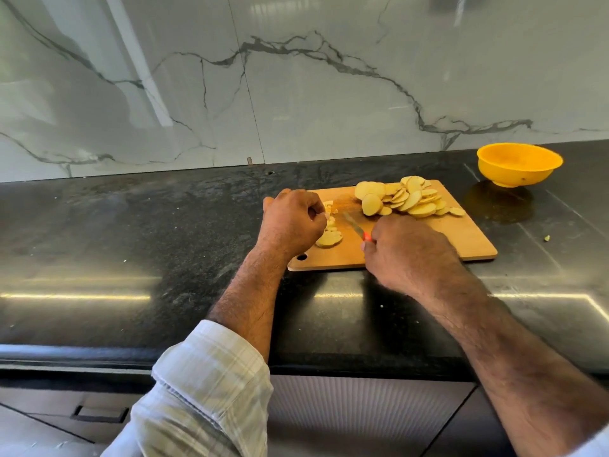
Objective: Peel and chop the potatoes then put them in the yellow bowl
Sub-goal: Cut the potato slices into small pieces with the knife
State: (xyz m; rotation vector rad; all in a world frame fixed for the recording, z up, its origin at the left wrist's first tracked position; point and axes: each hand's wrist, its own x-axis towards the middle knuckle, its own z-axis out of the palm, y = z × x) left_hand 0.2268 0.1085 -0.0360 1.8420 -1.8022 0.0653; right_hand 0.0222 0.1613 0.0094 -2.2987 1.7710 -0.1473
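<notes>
While both hands' fingers [316, 214] grasp knife [355, 225] and potato [329, 237], yellow bowl [517, 164] interior looks bare.

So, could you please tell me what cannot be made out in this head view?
- Knife handle: covered by the right hand; only a red bit and the steel blade show.
- Left hand: fingers curl over the pale potato pieces; grip hidden.
- Round yellow plastic bowl: near wall hides its bottom.

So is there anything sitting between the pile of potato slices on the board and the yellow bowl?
Nothing visible does. The pile of potato slices lies at the far right of the cutting board, and the yellow bowl stands beyond the board's far right corner on the dark counter. Only bare counter shows in between.
</notes>
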